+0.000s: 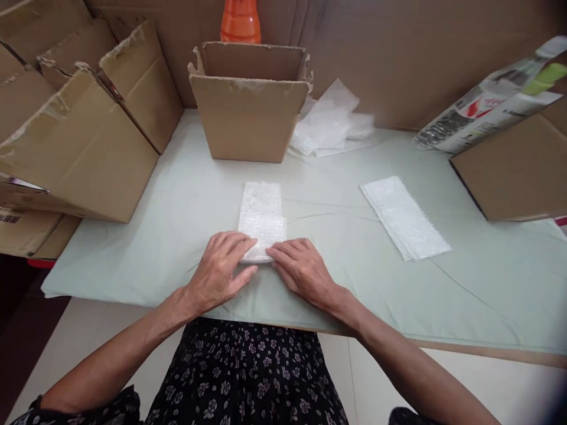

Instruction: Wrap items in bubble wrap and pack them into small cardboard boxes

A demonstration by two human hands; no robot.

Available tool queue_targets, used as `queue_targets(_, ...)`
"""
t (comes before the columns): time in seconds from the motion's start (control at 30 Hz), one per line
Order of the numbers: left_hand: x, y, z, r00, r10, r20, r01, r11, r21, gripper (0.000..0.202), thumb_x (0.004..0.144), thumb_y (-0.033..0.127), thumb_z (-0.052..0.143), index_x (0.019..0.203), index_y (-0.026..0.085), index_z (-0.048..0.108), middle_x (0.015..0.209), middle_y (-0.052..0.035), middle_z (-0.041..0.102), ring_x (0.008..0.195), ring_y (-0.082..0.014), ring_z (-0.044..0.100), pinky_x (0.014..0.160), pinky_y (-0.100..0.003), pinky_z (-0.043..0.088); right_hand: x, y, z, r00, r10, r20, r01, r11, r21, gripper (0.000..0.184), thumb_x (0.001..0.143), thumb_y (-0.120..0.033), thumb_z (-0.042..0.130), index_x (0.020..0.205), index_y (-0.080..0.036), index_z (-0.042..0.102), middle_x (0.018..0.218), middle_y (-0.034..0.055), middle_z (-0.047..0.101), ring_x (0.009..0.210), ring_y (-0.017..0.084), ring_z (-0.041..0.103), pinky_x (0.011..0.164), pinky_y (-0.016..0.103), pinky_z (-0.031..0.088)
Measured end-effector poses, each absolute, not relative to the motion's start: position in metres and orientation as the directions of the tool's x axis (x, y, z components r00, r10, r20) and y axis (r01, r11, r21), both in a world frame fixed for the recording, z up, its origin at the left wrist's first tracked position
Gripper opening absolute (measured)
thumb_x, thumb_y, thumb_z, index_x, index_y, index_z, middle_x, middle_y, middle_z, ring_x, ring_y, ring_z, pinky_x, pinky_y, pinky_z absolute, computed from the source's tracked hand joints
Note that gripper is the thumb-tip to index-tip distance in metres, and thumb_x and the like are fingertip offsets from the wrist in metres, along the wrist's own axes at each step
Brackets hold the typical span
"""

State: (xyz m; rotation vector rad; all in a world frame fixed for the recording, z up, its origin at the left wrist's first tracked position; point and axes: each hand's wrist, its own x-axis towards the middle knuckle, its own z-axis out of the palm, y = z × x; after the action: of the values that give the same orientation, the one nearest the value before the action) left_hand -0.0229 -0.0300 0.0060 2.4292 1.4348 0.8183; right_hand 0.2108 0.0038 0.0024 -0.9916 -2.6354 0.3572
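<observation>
A strip of white bubble wrap (pixel 261 209) lies on the pale green table cloth (pixel 177 206), its near end folded over into a thicker bundle. My left hand (pixel 221 268) presses flat on the bundle's near left corner, fingers stretched out. My right hand (pixel 301 268) lies flat at the bundle's near right corner, fingertips touching the wrap. What the bundle holds inside is hidden.
An open cardboard box (pixel 248 112) stands behind the wrap, an orange object (pixel 240 20) beyond it. Larger open boxes (pixel 84 130) crowd the left. A second bubble wrap sheet (pixel 405 218) lies to the right, loose wrap (pixel 332 121) at the back, another box (pixel 518 168) far right.
</observation>
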Motion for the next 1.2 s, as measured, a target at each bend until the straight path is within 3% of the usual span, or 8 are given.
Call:
queue_targets(0.17, -0.026, -0.041, 0.017, 0.4, 0.902, 0.162, 0.636, -0.4, 0.659, 0.038, 0.095, 0.019, 0.053, 0.133, 0.023, 0.055, 0.098, -0.004, 0.073, 0.091, -0.0209, 0.065, 0.088, -0.039, 0.05, 0.22, -0.007, 0.017, -0.7, 0.714, 0.01, 0.572, 0.57, -0.59, 0.028, 0.101, -0.028, 0.053, 0.126, -0.024, 0.064, 0.109, 0.0048, 0.076, 0.092, 0.02, 0.068, 0.08, 0.035, 0.053)
queue_targets(0.33, -0.015, -0.017, 0.013, 0.308, 0.941, 0.142, 0.784, -0.336, 0.522, 0.032, 0.09, 0.022, 0.058, 0.121, 0.02, 0.063, 0.091, -0.0055, 0.071, 0.087, -0.0237, 0.063, 0.087, -0.043, 0.049, 0.212, -0.027, 0.023, -0.668, 0.712, 0.217, 0.678, 0.702, -0.217, 0.026, 0.099, -0.028, 0.053, 0.117, -0.016, 0.066, 0.118, 0.0163, 0.07, 0.098, 0.03, 0.063, 0.082, 0.045, 0.048)
queue_targets(0.43, -0.016, -0.008, 0.009, 0.227, 0.965, 0.133, 0.809, -0.263, 0.525, 0.029, 0.089, 0.023, 0.059, 0.117, 0.018, 0.065, 0.095, -0.0081, 0.069, 0.09, -0.0247, 0.062, 0.088, -0.045, 0.048, 0.206, -0.022, 0.016, -0.721, 0.665, 0.194, 0.645, 0.746, -0.162, 0.026, 0.097, -0.026, 0.056, 0.119, -0.015, 0.065, 0.116, 0.0162, 0.07, 0.095, 0.029, 0.063, 0.081, 0.045, 0.046)
queue_targets(0.6, -0.02, -0.036, 0.012, -0.135, 0.985, -0.107, 0.27, 0.141, 0.953, 0.056, 0.09, 0.037, 0.063, 0.14, 0.018, 0.048, 0.12, -0.012, 0.064, 0.103, -0.0229, 0.064, 0.089, -0.041, 0.055, 0.209, 0.007, 0.006, -0.503, 0.857, 0.11, 0.669, 0.467, -0.578, 0.024, 0.097, -0.027, 0.056, 0.118, -0.021, 0.066, 0.11, 0.0088, 0.075, 0.091, 0.024, 0.069, 0.079, 0.04, 0.052)
queue_targets(0.73, 0.0, -0.063, 0.013, -0.085, 0.918, -0.388, -0.298, 0.348, 0.889, 0.069, 0.084, 0.036, 0.071, 0.143, 0.018, 0.041, 0.135, -0.0155, 0.06, 0.121, -0.0252, 0.063, 0.102, -0.041, 0.053, 0.206, -0.001, 0.009, -0.419, 0.907, -0.029, 0.432, 0.172, -0.885, 0.026, 0.096, -0.034, 0.058, 0.118, -0.022, 0.066, 0.112, 0.0065, 0.075, 0.094, 0.021, 0.071, 0.078, 0.034, 0.057)
queue_targets(0.83, 0.02, -0.064, 0.011, -0.006, 0.911, -0.412, -0.479, 0.359, 0.801, 0.061, 0.079, 0.035, 0.074, 0.132, 0.018, 0.05, 0.128, -0.0128, 0.066, 0.119, -0.0248, 0.064, 0.102, -0.039, 0.053, 0.202, -0.018, 0.016, -0.463, 0.886, -0.023, 0.383, 0.176, -0.907, 0.025, 0.098, -0.034, 0.056, 0.116, -0.021, 0.067, 0.107, 0.0062, 0.075, 0.091, 0.02, 0.071, 0.08, 0.034, 0.058)
queue_targets(1.0, 0.023, -0.058, 0.014, 0.036, 0.913, -0.407, -0.537, 0.361, 0.762, 0.068, 0.074, 0.03, 0.078, 0.134, 0.021, 0.049, 0.128, -0.0091, 0.067, 0.115, -0.023, 0.065, 0.098, -0.034, 0.053, 0.217, -0.012, 0.028, -0.299, 0.933, 0.197, 0.523, 0.334, -0.785, 0.034, 0.093, -0.045, 0.063, 0.116, -0.021, 0.069, 0.117, 0.0112, 0.07, 0.104, 0.025, 0.066, 0.092, 0.043, 0.054)
queue_targets(1.2, 0.009, -0.052, 0.019, 0.011, 0.957, -0.291, -0.222, 0.286, 0.932, 0.066, 0.08, 0.029, 0.074, 0.14, 0.018, 0.048, 0.125, -0.0099, 0.069, 0.108, -0.0228, 0.067, 0.09, -0.032, 0.055, 0.213, -0.002, 0.019, -0.429, 0.902, -0.054, 0.232, 0.053, -0.971, 0.035, 0.093, -0.052, 0.06, 0.098, -0.019, 0.072, 0.09, 0.006, 0.072, 0.084, 0.021, 0.067, 0.075, 0.033, 0.054)
